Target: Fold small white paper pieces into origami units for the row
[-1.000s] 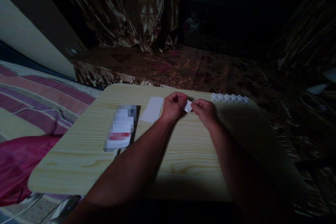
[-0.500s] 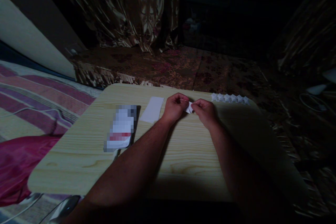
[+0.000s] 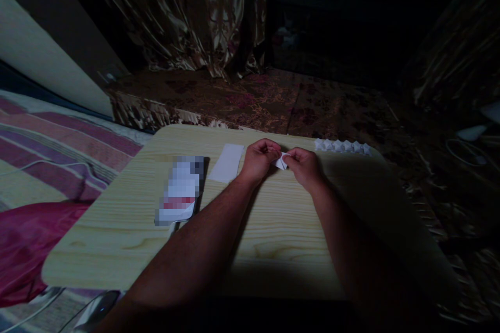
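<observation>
A small piece of folded white paper (image 3: 280, 162) is pinched between my two hands, just above the far half of the wooden table. My left hand (image 3: 262, 160) grips its left side between thumb and fingers. On the other side, my right hand (image 3: 303, 165) closes thumb and forefinger on its right edge. Fingers cover much of the paper, so its full shape is hidden. To the left of my left hand lie flat white paper strips (image 3: 227, 162). Several small folded white paper pieces (image 3: 342, 146) stand in a row at the far right of the table.
A phone-like object (image 3: 179, 191), blurred out, lies on the left of the wooden table (image 3: 289, 234), with a cable at its near end. Left of the table are a striped bedspread (image 3: 78, 153) and pink cloth (image 3: 35, 250). Patterned curtains (image 3: 219, 21) hang behind.
My right fingers have shifted slightly left along the folded paper, and the paper has tilted a little. The other things have stayed in place.
</observation>
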A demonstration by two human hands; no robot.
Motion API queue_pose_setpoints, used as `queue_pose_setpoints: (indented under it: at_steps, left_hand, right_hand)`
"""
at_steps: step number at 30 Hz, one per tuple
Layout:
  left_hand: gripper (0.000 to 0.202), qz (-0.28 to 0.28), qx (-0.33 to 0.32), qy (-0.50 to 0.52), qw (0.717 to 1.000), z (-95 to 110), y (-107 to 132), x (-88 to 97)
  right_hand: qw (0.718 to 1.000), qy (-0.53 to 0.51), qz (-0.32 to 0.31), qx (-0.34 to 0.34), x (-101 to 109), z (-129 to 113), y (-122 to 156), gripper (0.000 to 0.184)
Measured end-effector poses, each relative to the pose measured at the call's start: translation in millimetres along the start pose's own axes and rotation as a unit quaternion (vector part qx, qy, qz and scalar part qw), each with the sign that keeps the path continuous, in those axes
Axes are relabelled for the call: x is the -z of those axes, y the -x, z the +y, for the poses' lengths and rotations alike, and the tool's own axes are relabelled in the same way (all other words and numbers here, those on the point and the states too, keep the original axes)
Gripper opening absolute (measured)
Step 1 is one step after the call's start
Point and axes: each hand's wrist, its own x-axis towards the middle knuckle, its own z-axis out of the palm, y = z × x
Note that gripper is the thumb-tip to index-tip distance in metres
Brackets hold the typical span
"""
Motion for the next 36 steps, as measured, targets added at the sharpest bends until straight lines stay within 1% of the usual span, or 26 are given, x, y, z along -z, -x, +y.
queue_pose_setpoints:
  at_steps: [2,6,10,16,20,24,27,29,31,33,36]
  left_hand:
    - [0.012,0.002,-0.008,-0.003,1.000,0.0,-0.2,0.2]
    - [0.011,0.002,-0.012,-0.009,1.000,0.9,0.2,0.1]
    - [0.012,-0.005,-0.009,-0.012,1.000,1.1,1.1,0.0]
    - [0.013,0.003,-0.004,-0.010,1.000,-0.2,0.7,1.2]
    - [0.012,0.027,-0.012,-0.010,1.000,0.9,-0.3,1.3]
    - [0.016,0.047,-0.012,-0.006,0.999,1.8,-0.4,0.1]
    - [0.025,0.025,-0.008,0.007,1.000,2.4,0.6,-1.3]
    - [0.035,-0.002,0.000,0.005,1.000,3.0,1.5,-1.8]
    - [0.039,-0.017,0.010,-0.005,1.000,3.4,1.9,-1.7]
    - [0.038,-0.017,0.012,-0.010,1.000,3.4,1.7,-1.1]
    - [0.036,0.001,0.006,-0.017,1.000,2.2,0.2,0.2]
  right_hand:
    - [1.000,0.002,0.000,-0.004,-0.6,-1.4,0.4,0.016]
    - [0.999,0.019,-0.019,-0.018,-0.8,-6.0,1.8,0.018]
    - [0.999,0.046,-0.018,-0.005,-1.3,-7.9,2.5,0.019]
    - [0.999,0.043,-0.019,-0.003,-2.2,-4.6,1.1,0.020]
    - [0.998,0.055,-0.029,-0.010,-1.0,-3.0,1.2,0.025]
    - [0.999,0.047,-0.023,0.003,-0.4,-0.4,0.9,0.023]
    - [0.999,0.043,-0.011,0.007,0.2,-0.1,0.4,0.021]
    - [0.999,0.039,-0.006,-0.001,0.8,-1.8,0.5,0.021]
    - [0.999,0.031,0.000,-0.011,1.4,-4.1,1.0,0.021]
    - [1.000,0.021,0.001,-0.016,1.7,-6.0,1.5,0.022]
    - [1.000,0.022,-0.006,-0.018,2.0,-7.1,1.9,0.023]
